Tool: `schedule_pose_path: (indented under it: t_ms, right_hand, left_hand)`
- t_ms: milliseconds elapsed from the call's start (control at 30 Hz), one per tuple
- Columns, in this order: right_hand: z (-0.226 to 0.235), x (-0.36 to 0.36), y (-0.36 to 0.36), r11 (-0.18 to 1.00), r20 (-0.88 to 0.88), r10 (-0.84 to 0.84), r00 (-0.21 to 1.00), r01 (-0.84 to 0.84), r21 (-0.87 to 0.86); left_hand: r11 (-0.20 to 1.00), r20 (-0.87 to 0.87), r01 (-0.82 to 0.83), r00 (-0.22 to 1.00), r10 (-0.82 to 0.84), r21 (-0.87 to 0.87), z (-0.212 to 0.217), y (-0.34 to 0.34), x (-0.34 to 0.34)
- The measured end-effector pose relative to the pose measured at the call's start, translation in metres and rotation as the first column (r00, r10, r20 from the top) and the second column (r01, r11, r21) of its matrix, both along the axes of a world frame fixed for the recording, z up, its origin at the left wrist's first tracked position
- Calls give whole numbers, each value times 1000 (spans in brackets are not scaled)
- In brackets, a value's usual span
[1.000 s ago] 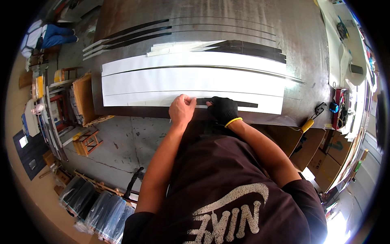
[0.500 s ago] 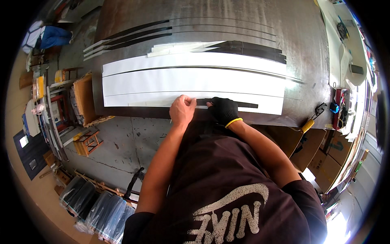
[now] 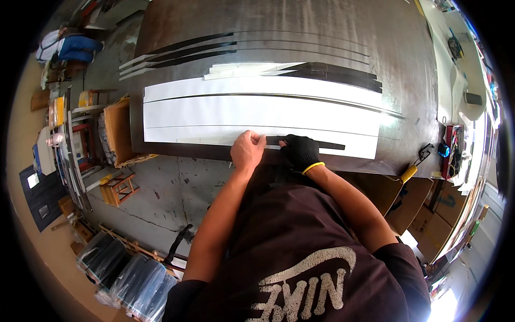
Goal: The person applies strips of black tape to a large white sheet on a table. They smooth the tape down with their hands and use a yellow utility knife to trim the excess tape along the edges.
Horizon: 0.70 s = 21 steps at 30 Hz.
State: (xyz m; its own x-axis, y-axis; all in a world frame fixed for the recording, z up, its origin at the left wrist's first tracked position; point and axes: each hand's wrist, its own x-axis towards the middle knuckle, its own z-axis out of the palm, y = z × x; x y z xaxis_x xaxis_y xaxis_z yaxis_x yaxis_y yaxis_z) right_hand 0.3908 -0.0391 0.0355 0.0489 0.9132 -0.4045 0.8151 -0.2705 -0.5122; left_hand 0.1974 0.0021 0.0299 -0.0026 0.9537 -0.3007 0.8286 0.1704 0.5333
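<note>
My bare left hand [image 3: 248, 151] is closed in a pinch on a thin strip [image 3: 332, 145] near the table's front edge. Beside it, my right hand [image 3: 300, 152], in a black glove with a yellow cuff, is closed over the same strip, thumb toward the left hand. The strip's black end sticks out to the right of the glove. Under both hands lies a long white sheet [image 3: 188, 114] with thin dark lines along it. My fingers hide the strip's middle.
Behind the sheet lie a pile of black-and-white strips [image 3: 332, 74] and several separate long strips [image 3: 193, 52] on the dark table [image 3: 300, 15]. A yellow-handled tool [image 3: 410, 172] rests at the right front corner. Cardboard [image 3: 117, 130] stands left of the table, near a small wooden stool [image 3: 119, 189].
The whole view has shifted slightly, so table and hands sit a little lower and further right. Both hands keep their place on the strip.
</note>
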Motion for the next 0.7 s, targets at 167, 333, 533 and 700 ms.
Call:
schedule_pose_path:
  t_ms: [167,333,533,700]
  right_hand:
    - [2,0,0,1000,-9,2,1000,-2,-10]
    - [-4,0,-3,1000,-15,-10,1000,10,21]
    - [-1,0,0,1000,11,-12,1000,12,-8]
    - [-1,0,1,999,18,-5,1000,6,-36]
  left_hand:
    - [998,-7,3,1000,-2,64,-9,-4,-4]
    - [998,2,35,999,-35,44,-8,-7,-5]
    - [980,112,95,987,-115,174,-4,-13,0]
    - [989,119,88,988,-103,121,-3,-10,4]
